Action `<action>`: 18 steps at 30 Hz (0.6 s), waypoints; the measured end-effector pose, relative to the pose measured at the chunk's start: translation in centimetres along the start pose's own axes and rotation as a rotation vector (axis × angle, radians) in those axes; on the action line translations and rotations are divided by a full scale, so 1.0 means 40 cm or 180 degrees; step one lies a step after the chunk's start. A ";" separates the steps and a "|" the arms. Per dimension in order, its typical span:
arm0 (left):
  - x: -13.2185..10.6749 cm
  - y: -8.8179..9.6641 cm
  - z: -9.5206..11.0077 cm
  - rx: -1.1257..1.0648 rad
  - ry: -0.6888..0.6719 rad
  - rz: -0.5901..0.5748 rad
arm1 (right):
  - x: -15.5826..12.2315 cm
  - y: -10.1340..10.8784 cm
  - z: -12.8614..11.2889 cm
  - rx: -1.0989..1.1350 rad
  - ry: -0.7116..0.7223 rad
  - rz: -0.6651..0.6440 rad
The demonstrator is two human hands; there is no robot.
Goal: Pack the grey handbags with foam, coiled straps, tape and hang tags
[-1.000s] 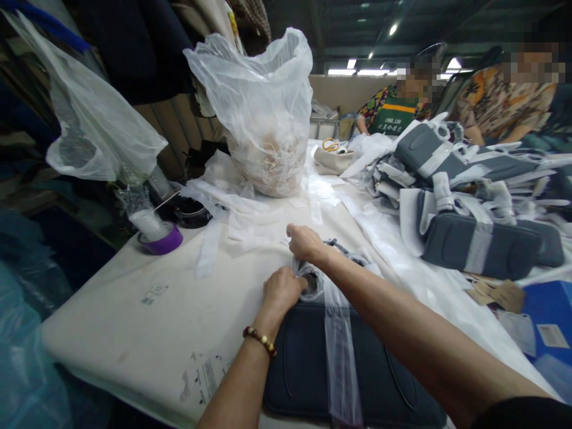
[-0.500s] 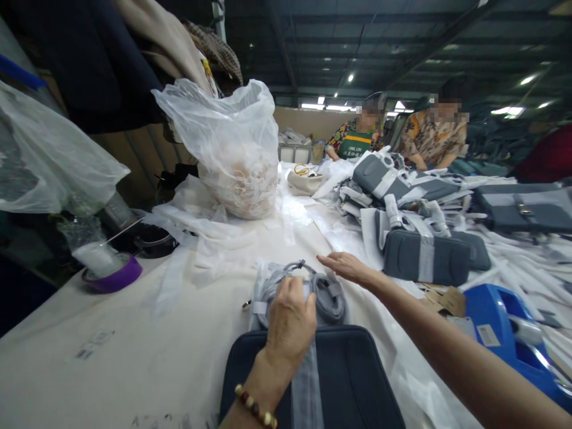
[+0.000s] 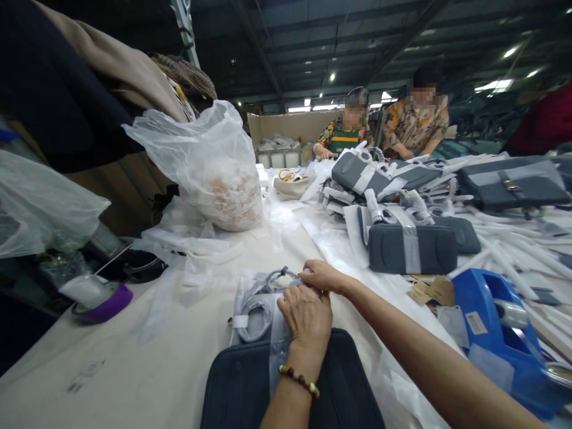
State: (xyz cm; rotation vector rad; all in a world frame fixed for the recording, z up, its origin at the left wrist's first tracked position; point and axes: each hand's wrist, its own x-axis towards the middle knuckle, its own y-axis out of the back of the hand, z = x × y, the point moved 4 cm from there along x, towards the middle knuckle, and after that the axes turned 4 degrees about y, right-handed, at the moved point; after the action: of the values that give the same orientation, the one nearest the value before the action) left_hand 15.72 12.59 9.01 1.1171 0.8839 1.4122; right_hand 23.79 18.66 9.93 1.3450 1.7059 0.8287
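Observation:
A dark navy bag (image 3: pixel 241 381) lies flat in front of me, with a translucent wrapping strip (image 3: pixel 277 351) running down its middle. Beyond its top edge lies a grey coiled strap (image 3: pixel 255 319), bound with white paper and resting on clear plastic. My left hand (image 3: pixel 308 316), with a beaded bracelet at the wrist, is curled over the right-hand coil and hides it. My right hand (image 3: pixel 324 276) comes in from the right, its fingers closed at the far side of that coil, touching the left fingers. What exactly each fingertip pinches is hidden.
A blue tape dispenser (image 3: pixel 485 322) stands at the right, near brown cardboard tags (image 3: pixel 433 292). Behind it are piled wrapped grey bags (image 3: pixel 411 247). A filled plastic bag (image 3: pixel 232 190) and a purple tape roll (image 3: pixel 102 304) are at left. Two people work across the table.
My left hand has moved right, from the strap's middle onto its right coil, uncovering the left coil. My right hand has come in and closed beside it. The view has shifted slightly.

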 end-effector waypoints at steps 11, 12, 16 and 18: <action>0.014 -0.031 0.019 -0.0113 0.0336 -0.0158 | -0.015 -0.013 0.008 -0.0064 0.0100 0.0061; 0.011 -0.034 0.020 -0.0105 0.0320 -0.0176 | -0.017 -0.014 0.009 -0.0052 0.0075 0.0072; 0.000 -0.039 0.027 -0.0034 0.0188 -0.0214 | -0.019 -0.022 0.013 0.0040 -0.0036 0.0111; -0.004 -0.040 0.028 0.0006 0.0110 -0.0237 | -0.019 -0.025 0.015 0.0118 -0.0086 0.0157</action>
State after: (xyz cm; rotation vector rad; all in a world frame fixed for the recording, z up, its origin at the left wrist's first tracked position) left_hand 17.27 12.60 7.80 1.0533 0.9422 1.3732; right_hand 23.94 17.72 8.91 1.4219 1.6806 0.8068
